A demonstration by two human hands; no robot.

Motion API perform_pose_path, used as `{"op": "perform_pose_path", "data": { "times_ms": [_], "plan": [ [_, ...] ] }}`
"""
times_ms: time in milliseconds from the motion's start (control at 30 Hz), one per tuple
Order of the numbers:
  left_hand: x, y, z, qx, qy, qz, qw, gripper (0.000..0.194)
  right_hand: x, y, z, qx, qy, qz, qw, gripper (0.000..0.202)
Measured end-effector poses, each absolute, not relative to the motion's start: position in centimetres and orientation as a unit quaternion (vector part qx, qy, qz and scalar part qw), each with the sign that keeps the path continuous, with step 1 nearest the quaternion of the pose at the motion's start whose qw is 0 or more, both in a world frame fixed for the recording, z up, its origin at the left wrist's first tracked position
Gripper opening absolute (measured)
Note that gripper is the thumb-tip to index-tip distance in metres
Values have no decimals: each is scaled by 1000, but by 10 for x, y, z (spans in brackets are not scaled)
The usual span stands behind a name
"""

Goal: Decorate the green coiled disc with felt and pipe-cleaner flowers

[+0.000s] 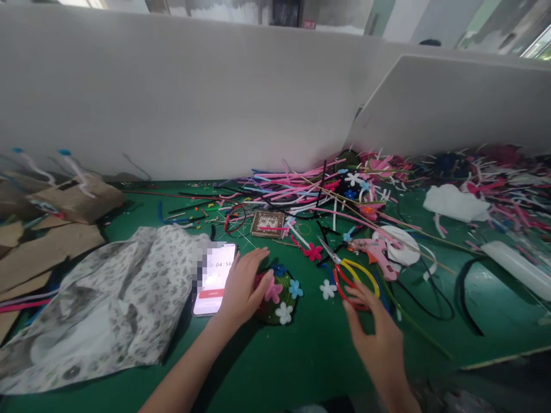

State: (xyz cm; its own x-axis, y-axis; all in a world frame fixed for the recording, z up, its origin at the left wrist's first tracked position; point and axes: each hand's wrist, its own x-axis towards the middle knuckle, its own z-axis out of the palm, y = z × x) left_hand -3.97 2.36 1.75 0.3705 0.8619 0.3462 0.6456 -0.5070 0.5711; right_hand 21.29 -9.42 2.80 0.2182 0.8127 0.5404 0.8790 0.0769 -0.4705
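Observation:
My left hand [245, 284] is open, fingers stretched over the table beside a lit phone [210, 287]. Its thumb reaches the edge of a round green piece [275, 312] that carries pink, blue and white fuzzy flowers. To the right, my right hand [374, 327] has its thumb and fingers closed about the red handle of a pair of scissors [340, 264] with red and yellow loops. The scissors' blades point up and left, slightly parted. Between the hands lies a loose white flower [328, 289], and a dark pink flower [312, 251] sits near the blade tips.
A pink glue gun [376, 252] rests by a white ribbon roll [398, 244]. Pipe cleaners [284, 186] are heaped along the grey partition [193, 97]. Patterned cloth [129, 292] and cardboard [47, 252] occupy the left. A small patterned box [267, 223] sits centrally.

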Motion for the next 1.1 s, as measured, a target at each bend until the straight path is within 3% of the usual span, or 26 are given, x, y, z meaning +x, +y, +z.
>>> {"op": "perform_pose_path", "data": {
  "times_ms": [200, 433, 633, 800, 967, 1100],
  "plan": [
    [-39, 25, 11, 746, 498, 386, 217, 33, 163, -64, 24, -621, -721, 77, 296, 31],
    [-42, 25, 16, 799, 457, 363, 144, 25, 151, -28, 28, -591, -770, 144, 193, 44],
    [-45, 27, 17, 761, 499, 385, 153, 22, 156, -34, 30, -586, -772, 131, 206, 49],
    [-49, 25, 21, 700, 549, 418, 185, 20, 141, -41, 18, -564, -801, 61, 191, 79],
    [-50, 23, 22, 622, 567, 477, 253, 17, 165, -30, 28, -590, -770, -79, 230, 50],
    [-48, 25, 21, 651, 522, 528, 159, 44, 188, -25, 46, -623, -715, -125, 290, 35]
  ]
}}
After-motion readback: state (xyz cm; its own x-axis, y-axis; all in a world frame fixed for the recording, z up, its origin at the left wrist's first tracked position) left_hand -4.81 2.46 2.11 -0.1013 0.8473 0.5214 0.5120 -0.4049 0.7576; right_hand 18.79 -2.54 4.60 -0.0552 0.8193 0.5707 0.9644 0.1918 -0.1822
